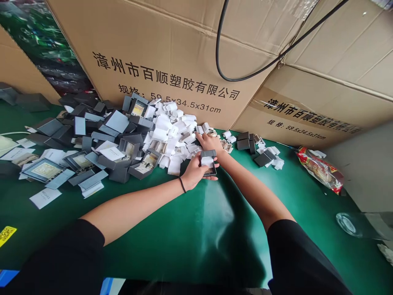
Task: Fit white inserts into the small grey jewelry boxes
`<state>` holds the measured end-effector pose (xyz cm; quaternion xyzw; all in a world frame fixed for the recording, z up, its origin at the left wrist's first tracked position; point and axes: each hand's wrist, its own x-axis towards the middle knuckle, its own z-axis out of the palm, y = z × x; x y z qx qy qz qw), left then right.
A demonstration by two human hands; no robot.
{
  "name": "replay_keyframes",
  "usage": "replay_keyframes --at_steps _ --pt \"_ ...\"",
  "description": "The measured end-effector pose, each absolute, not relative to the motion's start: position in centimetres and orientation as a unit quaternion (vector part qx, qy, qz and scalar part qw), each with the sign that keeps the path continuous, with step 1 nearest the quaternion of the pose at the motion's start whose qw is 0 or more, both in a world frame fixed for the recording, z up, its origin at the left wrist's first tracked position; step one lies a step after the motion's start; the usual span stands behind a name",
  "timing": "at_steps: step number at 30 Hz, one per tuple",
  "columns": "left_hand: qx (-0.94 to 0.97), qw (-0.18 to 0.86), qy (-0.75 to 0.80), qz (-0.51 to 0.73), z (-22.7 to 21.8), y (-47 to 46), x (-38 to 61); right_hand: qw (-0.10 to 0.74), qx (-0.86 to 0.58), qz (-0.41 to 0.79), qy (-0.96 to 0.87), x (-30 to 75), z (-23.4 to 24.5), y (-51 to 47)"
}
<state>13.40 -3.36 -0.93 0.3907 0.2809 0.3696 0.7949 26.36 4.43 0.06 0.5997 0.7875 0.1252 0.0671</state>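
Observation:
My left hand (194, 172) is closed around a small dark grey box (208, 155) with its lid up and a white piece inside. Beyond it, my right hand (211, 143) reaches to the right edge of a heap of small folded white paper pieces (167, 131). Its fingertips are among the pieces, and I cannot make out whether they grip one. Left of the white heap lies a pile of dark grey boxes (115, 123), several of them open with pale contents showing.
Large cardboard cartons (172, 49) stand along the back, with a black cable (219, 53) hanging in front. At the right are a few more dark boxes (244, 141), a red snack packet (321, 170) and a clear glass (350, 224) lying on the green table (172, 233).

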Motion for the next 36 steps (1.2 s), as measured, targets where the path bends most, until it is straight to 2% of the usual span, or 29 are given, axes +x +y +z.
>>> replay_keyframes --at_steps 2,5,9,13,19,25,30,36 --pt "0.388 0.792 0.287 0.374 -0.9 -3.3 13.4 0.025 0.601 0.116 0.790 26.9 -0.1 4.2" --pt "0.381 0.788 0.302 0.377 -0.9 -3.1 13.3 -0.129 0.664 0.068 0.733 28.4 -0.5 3.1" --pt "0.386 0.790 0.301 0.368 -0.7 -2.9 13.4 -0.361 0.673 -0.099 0.638 30.3 -1.3 0.4" --pt "0.395 0.804 0.290 0.336 -0.4 -2.7 13.2 -0.465 0.629 -0.252 0.570 31.4 -2.1 -2.4" --pt "0.401 0.837 0.241 0.283 -0.3 -2.5 13.0 -0.538 0.587 -0.360 0.486 31.9 -2.8 -4.4" --pt "0.396 0.826 0.259 0.307 -0.4 -2.6 13.3 -0.563 0.567 -0.394 0.455 31.4 -2.9 -4.8" --pt "0.396 0.826 0.263 0.303 -0.4 -2.5 13.4 -0.553 0.586 -0.373 0.460 31.6 -3.0 -4.9" --pt "0.399 0.831 0.252 0.295 -0.4 -2.4 13.4 -0.504 0.583 -0.376 0.514 32.4 -2.5 -5.2"
